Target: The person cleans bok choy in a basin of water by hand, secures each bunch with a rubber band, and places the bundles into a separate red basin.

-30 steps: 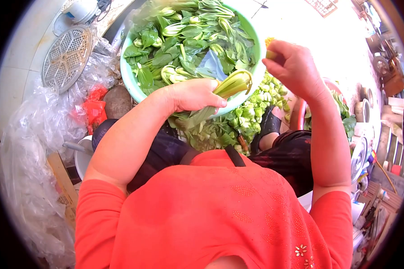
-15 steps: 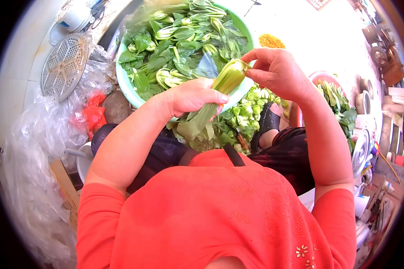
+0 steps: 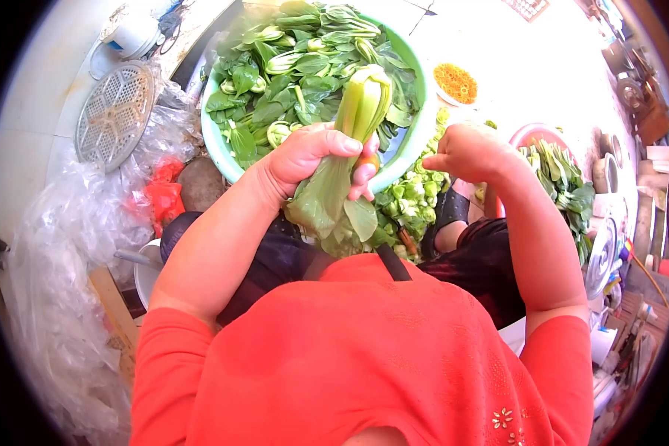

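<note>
A head of bok choy (image 3: 366, 104) is held by my left hand (image 3: 316, 154), the fingers wrapped round its stalks. Its pale base points up and away from me, while the leaves hang down toward my lap. To the right of it and apart, my right hand (image 3: 474, 152) is closed, knuckles up; what its fingers hold, if anything, is hidden. Beyond my left hand stands a light green basin (image 3: 421, 123) filled with bok choy (image 3: 279, 93). Trimmed bok choy pieces (image 3: 416, 197) lie heaped on the floor below my right hand.
A red basin (image 3: 519, 135) with leafy greens (image 3: 561, 178) stands at the right. Orange shreds (image 3: 455, 83) lie in a dish farther off. Clear plastic sheeting (image 3: 52, 245), a round perforated lid (image 3: 115, 115) and a red bag (image 3: 165, 195) are at the left.
My right hand has left the base of the bok choy and moved right and down, its fingers closed. My left hand has tipped the bok choy more upright.
</note>
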Tool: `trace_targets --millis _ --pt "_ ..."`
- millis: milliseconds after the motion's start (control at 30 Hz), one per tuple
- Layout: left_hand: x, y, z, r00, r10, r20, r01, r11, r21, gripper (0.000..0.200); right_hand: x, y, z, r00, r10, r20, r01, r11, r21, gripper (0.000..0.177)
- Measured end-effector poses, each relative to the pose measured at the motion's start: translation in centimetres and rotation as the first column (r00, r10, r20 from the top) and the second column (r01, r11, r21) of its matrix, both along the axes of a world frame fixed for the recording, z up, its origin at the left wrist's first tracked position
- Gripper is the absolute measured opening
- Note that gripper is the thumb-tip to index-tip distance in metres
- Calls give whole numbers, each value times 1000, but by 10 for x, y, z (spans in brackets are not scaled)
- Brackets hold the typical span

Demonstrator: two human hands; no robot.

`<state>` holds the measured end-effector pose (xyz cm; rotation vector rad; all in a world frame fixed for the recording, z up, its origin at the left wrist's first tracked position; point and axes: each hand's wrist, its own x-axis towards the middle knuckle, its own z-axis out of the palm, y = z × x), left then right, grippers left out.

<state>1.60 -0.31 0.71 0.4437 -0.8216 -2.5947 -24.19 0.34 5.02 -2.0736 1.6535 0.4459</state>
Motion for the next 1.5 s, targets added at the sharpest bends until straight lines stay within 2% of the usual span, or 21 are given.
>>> trace_targets --millis 33,67,100,133,167,200,233,300,333,567,733,833,933,1033,1100,1167,1233,1367,1433,1467,1500 --pt "0 0 -1 1000 -1 5 1 1000 0 25 4 4 -4 1000 6 28 -5 1000 -19 39" --pt "0 0 0 1000 21 16 -21 1000 -8 25 9 2 -4 992 44 120 -42 999 -22 26" --pt "-1 0 0 999 44 25 -44 999 -18 26 12 1 -7 991 46 123 -44 999 -24 26" --pt "-3 1 1 998 58 32 -56 997 -44 25 16 1 -12 926 56 372 14 983 -182 21" --pt "-5 2 1 998 57 33 -56 997 -44 25 20 1 -15 800 103 592 111 943 -314 18" --pt "-7 2 3 994 81 68 -76 995 -68 26 30 4 5 768 -82 635 237 958 -162 20" --pt "-8 3 4 989 106 101 -97 991 -93 27 33 4 12 768 -83 635 237 958 -161 20" --pt "-10 4 3 976 150 159 -137 986 -92 28 36 2 16 452 -334 827 369 914 168 21" --pt "-10 3 2 970 156 186 -136 984 -116 28 38 2 14 383 -355 853 386 900 201 22" --pt "-13 7 9 931 213 297 -136 956 -259 34 44 -2 8 417 -408 812 421 879 225 21" --pt "-16 9 6 878 315 360 -184 917 -354 39 43 -1 9 534 -429 729 434 879 199 18" --pt "-14 7 7 875 319 366 -189 918 -349 41 41 -1 6 491 -432 757 463 865 193 18" --pt "-12 5 4 883 329 336 -222 922 -318 47 36 -2 6 418 -440 795 469 854 227 17" --pt "-3 -3 -7 911 325 255 -271 936 -224 54 31 -1 11 430 -431 793 459 861 219 17" --pt "1 -7 -8 936 349 43 -345 936 -71 42 25 -1 11 430 -421 799 463 862 205 18" --pt "6 -12 -9 937 349 16 -348 937 -44 48 19 0 12 429 -412 804 468 863 192 20" --pt "11 -17 -9 942 322 -91 -325 946 -14 65 12 1 13 555 -366 747 464 882 88 21" --pt "13 -18 -2 950 263 -169 -265 964 12 59 -3 4 9 603 -404 688 453 883 122 14" --pt "14 -13 0 953 252 -168 -254 967 8 56 -9 9 -5 852 -202 483 269 960 -72 15" --pt "15 -12 -2 957 239 -165 -245 969 -15 53 -8 13 -10 865 -253 433 277 961 7 19" --pt "15 -10 -3 960 227 -162 -236 971 -37 49 -5 15 -13 934 -180 309 193 981 -14 20"
